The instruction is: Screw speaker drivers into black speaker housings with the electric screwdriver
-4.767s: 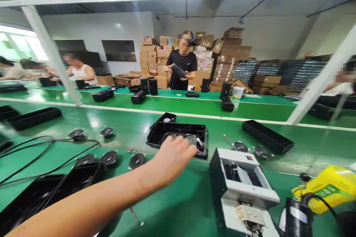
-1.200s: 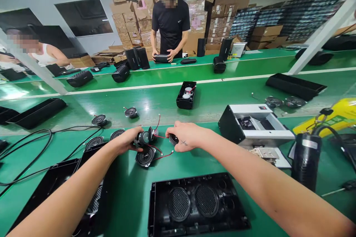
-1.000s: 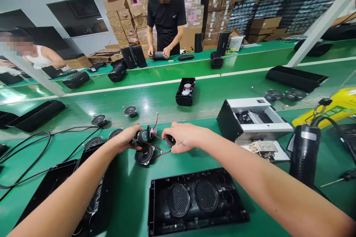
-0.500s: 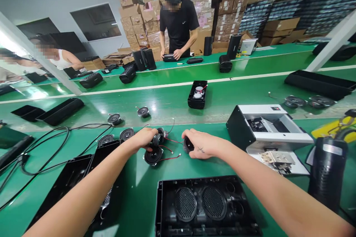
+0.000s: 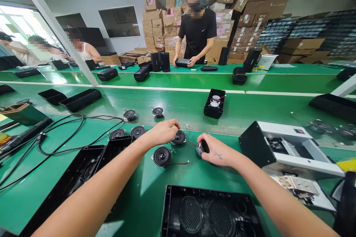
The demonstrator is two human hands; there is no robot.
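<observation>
- On the black T-shirt point(image 5: 197, 35) of the co-worker point(image 5: 207, 46) facing you, a small pale swoosh logo point(image 5: 204, 29), of the Nike kind, stood on the chest.
- On the speaker housings point(image 5: 108, 74) opposite you, small pale lettering showed, too tiny for you to read.
- On the stacked cartons point(image 5: 152, 24) behind that co-worker, you had pink labels point(image 5: 170, 12) in view, their print illegible.
- On your right hand point(image 5: 213, 150), you bore a small dark crossed mark point(image 5: 218, 155), somewhat like an X.

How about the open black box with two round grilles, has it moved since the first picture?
Yes, the box came nearer: first farther away than the white machine, now left of its near end.
</observation>
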